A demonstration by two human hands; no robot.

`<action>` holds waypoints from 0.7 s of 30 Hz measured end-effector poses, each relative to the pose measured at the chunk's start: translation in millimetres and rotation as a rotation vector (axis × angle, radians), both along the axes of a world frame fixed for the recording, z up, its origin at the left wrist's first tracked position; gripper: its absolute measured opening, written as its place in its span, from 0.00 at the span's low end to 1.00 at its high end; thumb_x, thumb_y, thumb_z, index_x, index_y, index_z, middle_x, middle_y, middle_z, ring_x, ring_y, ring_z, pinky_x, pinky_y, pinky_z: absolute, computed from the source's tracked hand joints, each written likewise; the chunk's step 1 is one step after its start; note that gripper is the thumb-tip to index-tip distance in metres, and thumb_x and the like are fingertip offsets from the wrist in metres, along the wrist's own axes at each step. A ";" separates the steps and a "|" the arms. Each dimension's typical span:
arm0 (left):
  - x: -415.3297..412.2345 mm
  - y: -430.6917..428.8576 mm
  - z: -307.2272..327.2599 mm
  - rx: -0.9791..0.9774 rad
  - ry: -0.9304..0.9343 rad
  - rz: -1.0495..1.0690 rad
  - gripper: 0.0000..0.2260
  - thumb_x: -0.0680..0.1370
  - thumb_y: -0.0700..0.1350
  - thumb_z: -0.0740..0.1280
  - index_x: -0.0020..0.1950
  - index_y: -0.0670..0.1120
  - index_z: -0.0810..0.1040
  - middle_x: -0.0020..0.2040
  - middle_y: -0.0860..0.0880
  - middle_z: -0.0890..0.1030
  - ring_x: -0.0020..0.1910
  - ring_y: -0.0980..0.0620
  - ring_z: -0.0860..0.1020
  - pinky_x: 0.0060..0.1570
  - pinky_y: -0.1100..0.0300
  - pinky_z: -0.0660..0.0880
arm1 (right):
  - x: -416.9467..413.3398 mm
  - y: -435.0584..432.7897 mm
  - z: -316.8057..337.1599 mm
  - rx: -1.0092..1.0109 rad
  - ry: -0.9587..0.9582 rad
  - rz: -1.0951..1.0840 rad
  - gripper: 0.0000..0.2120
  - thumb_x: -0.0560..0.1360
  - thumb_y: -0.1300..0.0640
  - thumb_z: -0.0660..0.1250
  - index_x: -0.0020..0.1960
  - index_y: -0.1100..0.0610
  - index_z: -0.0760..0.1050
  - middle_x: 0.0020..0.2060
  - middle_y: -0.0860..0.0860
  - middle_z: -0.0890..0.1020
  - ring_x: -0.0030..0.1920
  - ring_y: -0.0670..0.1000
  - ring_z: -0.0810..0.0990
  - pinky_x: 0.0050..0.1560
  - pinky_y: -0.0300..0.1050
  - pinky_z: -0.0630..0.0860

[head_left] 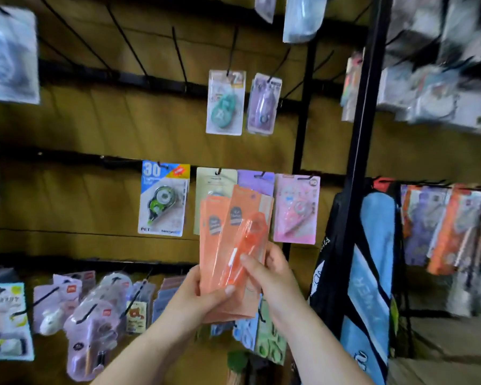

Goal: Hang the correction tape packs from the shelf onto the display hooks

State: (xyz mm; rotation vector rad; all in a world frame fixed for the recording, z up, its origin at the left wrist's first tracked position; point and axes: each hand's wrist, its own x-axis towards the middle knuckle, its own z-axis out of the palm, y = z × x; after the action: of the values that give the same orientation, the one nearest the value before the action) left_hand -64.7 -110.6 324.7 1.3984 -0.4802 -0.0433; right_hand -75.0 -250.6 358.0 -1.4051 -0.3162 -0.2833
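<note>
filling most of the view is a brown display wall point(95, 120) crossed by black rails, with thin black display hooks point(178, 54) sticking out of it, many of them bare. standing at the right is a black upright post point(364, 107), and leaning beside it is a blue and black bag point(370, 259). hanging on the middle rail are a blue-topped pack marked 30 point(163, 200), a cream pack point(213, 179), a purple pack point(257, 180) and a pink pack point(296, 208), side by side. hanging higher up are a teal pack point(225, 102) and a lilac pack point(264, 104). crowding the bottom rail at the left are more blurred packs point(95, 309).

in front of the cream and purple packs, the orange correction tape packs point(222, 237) are fanning out upright, not on any hook. the left hand point(197, 298) is gripping their lower part, thumb lying across the front. the right hand point(270, 270) is pinching the frontmost pack, thumb on its clear blister, fingers behind.
</note>
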 end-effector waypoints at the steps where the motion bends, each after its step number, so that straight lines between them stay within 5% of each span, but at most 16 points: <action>1: 0.8 -2.1 8.8 -0.003 -0.023 -0.008 0.46 0.44 0.56 0.78 0.60 0.47 0.71 0.52 0.46 0.82 0.46 0.50 0.83 0.41 0.58 0.80 | 0.7 -2.6 7.9 -0.004 -0.017 -0.007 0.10 0.73 0.63 0.66 0.51 0.51 0.72 0.44 0.48 0.81 0.37 0.41 0.81 0.35 0.31 0.78; 4: 4.3 -8.7 29.6 -0.027 -0.067 -0.011 0.47 0.40 0.58 0.80 0.56 0.47 0.73 0.48 0.48 0.84 0.42 0.52 0.84 0.35 0.62 0.79 | 4.8 -9.2 29.1 -0.003 -0.061 0.005 0.11 0.73 0.61 0.66 0.52 0.49 0.71 0.43 0.46 0.82 0.35 0.39 0.83 0.34 0.31 0.78; 7: 10.0 -13.6 46.8 -0.078 -0.100 -0.015 0.32 0.53 0.47 0.78 0.56 0.47 0.73 0.42 0.50 0.86 0.40 0.54 0.84 0.33 0.65 0.78 | 9.5 -15.2 47.2 0.005 -0.086 0.007 0.11 0.72 0.60 0.66 0.53 0.49 0.72 0.43 0.46 0.82 0.38 0.41 0.83 0.36 0.34 0.79; 11: 21.2 -12.9 62.0 -0.074 -0.131 0.036 0.24 0.63 0.47 0.76 0.56 0.50 0.73 0.45 0.53 0.86 0.44 0.52 0.84 0.41 0.62 0.80 | 16.5 -19.2 65.5 0.053 -0.109 0.011 0.11 0.72 0.60 0.65 0.50 0.47 0.72 0.44 0.48 0.82 0.38 0.43 0.84 0.36 0.35 0.80; 16: 35.8 -10.4 74.5 -0.134 -0.132 0.057 0.22 0.62 0.46 0.72 0.55 0.50 0.74 0.44 0.52 0.86 0.41 0.54 0.84 0.37 0.65 0.78 | 27.5 -20.6 92.7 0.109 -0.148 -0.059 0.14 0.72 0.64 0.66 0.55 0.52 0.72 0.49 0.52 0.82 0.49 0.51 0.81 0.53 0.46 0.77; 21: 42.5 -0.5 96.3 -0.139 -0.161 0.084 0.22 0.60 0.48 0.71 0.53 0.51 0.74 0.46 0.50 0.84 0.44 0.52 0.83 0.38 0.63 0.77 | 31.7 -40.5 139.2 0.081 -0.281 -0.215 0.20 0.72 0.64 0.66 0.63 0.56 0.70 0.53 0.54 0.81 0.52 0.53 0.81 0.56 0.52 0.76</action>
State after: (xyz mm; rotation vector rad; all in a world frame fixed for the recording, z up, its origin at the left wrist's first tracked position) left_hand -22.2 -111.1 421.0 1.2891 -0.5468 0.1686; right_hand -43.3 -291.1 497.2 -1.3214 -0.3793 -0.6670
